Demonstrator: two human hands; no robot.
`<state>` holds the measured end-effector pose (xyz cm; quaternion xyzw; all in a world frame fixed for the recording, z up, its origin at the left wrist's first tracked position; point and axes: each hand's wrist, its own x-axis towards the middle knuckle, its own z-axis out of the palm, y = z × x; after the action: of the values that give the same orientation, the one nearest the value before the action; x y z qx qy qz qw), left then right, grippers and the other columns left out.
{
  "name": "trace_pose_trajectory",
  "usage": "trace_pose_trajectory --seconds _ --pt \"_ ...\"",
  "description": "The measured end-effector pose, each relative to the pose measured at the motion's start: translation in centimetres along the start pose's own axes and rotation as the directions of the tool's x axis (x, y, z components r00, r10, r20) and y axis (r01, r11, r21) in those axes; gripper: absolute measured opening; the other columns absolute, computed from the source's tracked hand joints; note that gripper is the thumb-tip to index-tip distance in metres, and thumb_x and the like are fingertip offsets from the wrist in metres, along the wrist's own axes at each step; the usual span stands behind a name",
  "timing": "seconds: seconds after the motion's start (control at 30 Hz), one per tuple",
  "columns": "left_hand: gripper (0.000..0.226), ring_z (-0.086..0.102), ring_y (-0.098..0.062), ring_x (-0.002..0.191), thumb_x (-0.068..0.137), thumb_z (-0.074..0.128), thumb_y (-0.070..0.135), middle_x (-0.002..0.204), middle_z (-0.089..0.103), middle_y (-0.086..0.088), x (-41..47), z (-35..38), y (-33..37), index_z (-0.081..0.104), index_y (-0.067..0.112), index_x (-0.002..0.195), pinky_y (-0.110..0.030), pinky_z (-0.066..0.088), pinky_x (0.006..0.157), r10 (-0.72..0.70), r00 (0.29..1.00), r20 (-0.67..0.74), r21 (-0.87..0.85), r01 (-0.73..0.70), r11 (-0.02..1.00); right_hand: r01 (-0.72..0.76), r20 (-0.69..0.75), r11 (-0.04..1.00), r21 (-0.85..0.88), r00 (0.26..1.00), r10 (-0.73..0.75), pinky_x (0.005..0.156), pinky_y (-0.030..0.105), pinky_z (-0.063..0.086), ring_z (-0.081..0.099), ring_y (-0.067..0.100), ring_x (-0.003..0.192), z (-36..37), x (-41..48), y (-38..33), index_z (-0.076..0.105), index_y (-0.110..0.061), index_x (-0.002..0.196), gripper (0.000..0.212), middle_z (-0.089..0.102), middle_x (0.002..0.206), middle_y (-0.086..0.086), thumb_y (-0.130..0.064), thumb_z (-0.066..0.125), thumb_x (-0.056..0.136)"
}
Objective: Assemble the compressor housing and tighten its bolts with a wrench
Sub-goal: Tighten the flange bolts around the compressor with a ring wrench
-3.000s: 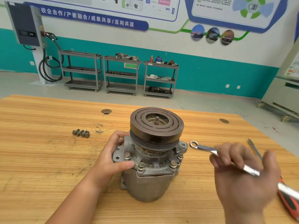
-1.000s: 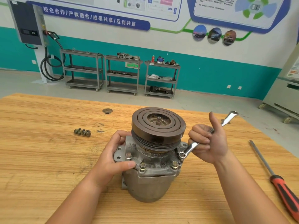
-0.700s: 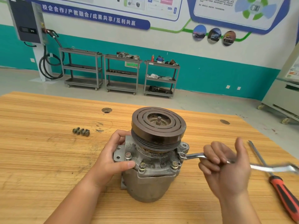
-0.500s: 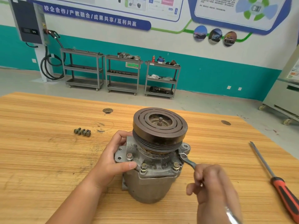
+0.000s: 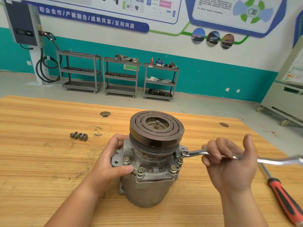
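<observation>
A grey compressor point(image 5: 147, 189) stands upright on the wooden table point(image 5: 41, 161), with a dark grooved pulley point(image 5: 155, 130) on top. Several bolts point(image 5: 140, 170) sit in the housing flange. My left hand point(image 5: 111, 163) grips the flange on its left side, thumb near the front bolts. My right hand point(image 5: 229, 164) holds a silver wrench point(image 5: 195, 152) by its shaft. The wrench's ring end sits over a bolt at the flange's right side, and its handle points right.
A small cluster of loose bolts point(image 5: 79, 136) lies on the table to the left. A red-handled screwdriver point(image 5: 285, 199) lies at the right edge. Grey shelf carts point(image 5: 121, 76) and a wall charger point(image 5: 24, 23) stand far behind.
My right hand has swung the wrench handle from near me back out to the right, with the ring end staying at the right-side bolt. My left hand has kept its grip.
</observation>
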<state>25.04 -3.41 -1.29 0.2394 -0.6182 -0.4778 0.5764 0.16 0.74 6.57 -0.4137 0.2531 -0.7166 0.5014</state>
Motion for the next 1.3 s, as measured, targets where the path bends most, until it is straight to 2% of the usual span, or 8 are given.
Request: trace_pose_trajectory --seconds 0.13,0.4,0.53,0.7,0.83,0.97,1.2,1.3 --pt "0.052 0.068 -0.018 0.093 0.056 0.075 0.024 0.104 0.067 0.006 0.0 -0.1 -0.1 0.06 0.038 0.103 -0.028 0.055 0.074 -0.009 1.0 -0.001 -0.011 0.009 1.0 -0.247 0.111 0.966 0.078 0.965 0.237 0.033 0.015 0.029 0.021 0.011 0.042 -1.9 3.4 1.0 0.037 -0.023 0.039 0.06 0.035 0.04 -0.006 -0.072 0.033 0.075" --pt "0.052 0.068 -0.02 0.093 0.055 0.075 0.024 0.104 0.067 0.005 0.0 -0.1 -0.1 0.061 0.037 0.103 -0.03 0.055 0.075 -0.02 1.0 -0.007 -0.01 0.02 1.0 -0.562 0.416 0.822 0.089 0.771 0.482 0.029 0.014 0.026 0.018 0.006 0.038 -2.6 6.2 2.6 0.029 -0.025 0.047 0.055 0.035 0.04 -0.008 -0.067 0.043 0.08" --pt "0.053 0.068 -0.02 0.093 0.054 0.075 0.023 0.103 0.067 0.005 0.0 0.0 -0.2 0.061 0.036 0.103 -0.03 0.055 0.075 -0.027 1.0 -0.015 -0.017 0.027 0.999 -0.663 0.527 0.724 0.189 0.691 0.495 0.034 0.019 0.026 0.024 0.008 0.042 -3.8 5.7 3.0 0.033 -0.021 0.053 0.052 0.029 0.051 -0.005 -0.058 0.059 0.08" --pt "0.052 0.068 -0.019 0.093 0.054 0.075 0.024 0.102 0.067 0.005 -0.1 -0.1 -0.1 0.061 0.036 0.103 -0.029 0.055 0.074 -0.031 0.999 -0.017 -0.015 0.031 0.999 -0.716 0.665 0.621 0.32 0.636 0.391 0.052 0.028 0.029 0.032 0.016 0.057 -4.9 4.5 3.2 0.035 -0.013 0.069 0.049 0.035 0.069 0.004 -0.056 0.035 0.094" --pt "0.059 0.067 -0.018 0.095 0.055 0.074 0.025 0.104 0.067 0.007 -0.2 0.1 0.0 0.055 0.026 0.11 -0.029 0.055 0.075 -0.039 0.999 -0.016 -0.005 0.039 0.999 -0.65 0.459 0.729 0.216 0.727 0.512 0.036 0.02 0.027 0.022 0.008 0.043 -3.7 4.7 2.8 0.033 -0.022 0.055 0.052 0.029 0.053 -0.006 -0.061 0.057 0.08" --pt "0.06 0.068 -0.018 0.094 0.054 0.074 0.025 0.104 0.067 0.008 -0.2 0.0 0.0 0.054 0.026 0.111 -0.029 0.055 0.075 -0.044 0.999 -0.023 -0.001 0.044 0.999 -0.565 0.227 0.814 0.136 0.817 0.529 0.03 0.016 0.024 0.014 0.005 0.041 -2.3 4.7 2.1 0.034 -0.025 0.043 0.055 0.033 0.04 -0.01 -0.062 0.04 0.083" --pt "0.062 0.067 -0.014 0.093 0.055 0.074 0.026 0.102 0.067 0.007 -0.2 0.1 0.1 0.05 0.018 0.111 -0.024 0.054 0.075 -0.034 0.999 -0.019 0.008 0.034 0.999 -0.069 -0.142 0.997 0.043 0.987 0.075 0.04 0.017 0.031 0.027 0.01 0.043 -0.6 -2.8 1.9 0.039 -0.024 0.042 0.048 0.035 0.048 -0.004 -0.05 0.036 0.083" --pt "0.057 0.067 -0.016 0.093 0.055 0.074 0.026 0.102 0.067 0.006 -0.2 0.1 0.1 0.054 0.023 0.109 -0.026 0.054 0.075 -0.029 0.999 -0.014 0.006 0.029 1.0 0.007 -0.158 0.962 -0.273 0.986 -0.052 0.043 0.013 0.036 0.041 0.005 0.043 1.2 -5.2 3.0 0.047 -0.022 0.039 0.051 0.043 0.042 -0.003 -0.025 0.042 0.089"
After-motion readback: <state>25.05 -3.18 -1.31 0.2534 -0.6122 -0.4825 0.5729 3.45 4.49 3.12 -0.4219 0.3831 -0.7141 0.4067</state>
